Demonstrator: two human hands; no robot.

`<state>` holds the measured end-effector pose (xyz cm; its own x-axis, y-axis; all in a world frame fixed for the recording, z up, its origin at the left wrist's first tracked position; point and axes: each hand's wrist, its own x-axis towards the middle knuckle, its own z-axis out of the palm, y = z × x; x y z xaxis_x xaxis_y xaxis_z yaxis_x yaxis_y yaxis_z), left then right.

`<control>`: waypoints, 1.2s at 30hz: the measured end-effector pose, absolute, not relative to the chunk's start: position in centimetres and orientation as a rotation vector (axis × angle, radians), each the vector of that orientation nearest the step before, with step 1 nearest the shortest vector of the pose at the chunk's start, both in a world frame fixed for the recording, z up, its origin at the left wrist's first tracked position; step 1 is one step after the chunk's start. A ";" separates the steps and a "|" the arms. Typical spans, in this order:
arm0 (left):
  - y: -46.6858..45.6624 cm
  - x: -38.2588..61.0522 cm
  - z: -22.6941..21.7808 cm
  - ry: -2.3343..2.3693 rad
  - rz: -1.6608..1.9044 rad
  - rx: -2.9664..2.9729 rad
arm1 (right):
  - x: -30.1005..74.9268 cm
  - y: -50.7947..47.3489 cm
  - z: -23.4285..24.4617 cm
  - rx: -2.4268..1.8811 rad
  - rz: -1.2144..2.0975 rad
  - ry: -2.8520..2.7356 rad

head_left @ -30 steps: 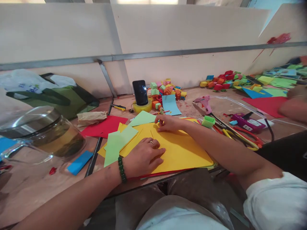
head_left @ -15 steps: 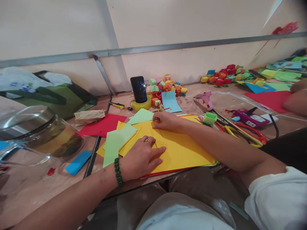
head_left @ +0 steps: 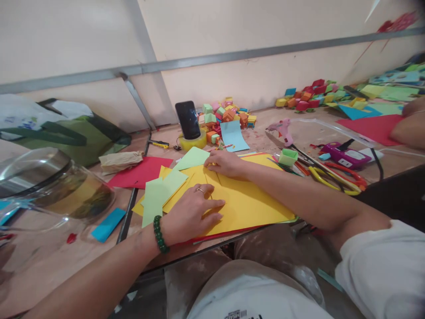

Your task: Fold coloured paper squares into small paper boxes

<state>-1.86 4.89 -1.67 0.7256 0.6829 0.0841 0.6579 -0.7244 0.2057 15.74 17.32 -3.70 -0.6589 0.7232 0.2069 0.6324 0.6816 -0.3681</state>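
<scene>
A stack of yellow paper sheets (head_left: 245, 201) lies on the table in front of me. My left hand (head_left: 191, 212), with a ring and a green bead bracelet, lies flat on the near part of the sheet, fingers stretched out. My right hand (head_left: 224, 163) presses down on the far edge of the yellow sheet, its fingers bent and close together, with nothing visible in them. Light green paper pieces (head_left: 159, 192) lie over the left side of the stack.
A glass kettle (head_left: 49, 188) stands at the left, with a green bag (head_left: 71, 133) behind it. A phone (head_left: 187, 119) leans on a tape roll. Folded paper cubes (head_left: 226, 117) are piled by the wall. A pink glue gun (head_left: 282, 130), scissors (head_left: 327, 179) and another person's arm (head_left: 410, 130) are at the right.
The view has tilted and shifted slightly. My right hand slid a little left along the far edge of the yellow sheet; my left hand stays flat on it.
</scene>
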 end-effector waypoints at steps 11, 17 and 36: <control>6.7 -3.0 -3.1 1.506 0.544 2.447 | 17.0 15.9 -2.7 -0.631 0.359 -2.776; 7.8 -3.6 -3.8 1.513 0.598 2.309 | 16.5 15.9 -3.1 -0.740 0.245 -2.768; 7.3 -2.3 -2.5 1.571 0.343 2.673 | 18.1 14.0 -1.0 -0.753 0.459 -2.908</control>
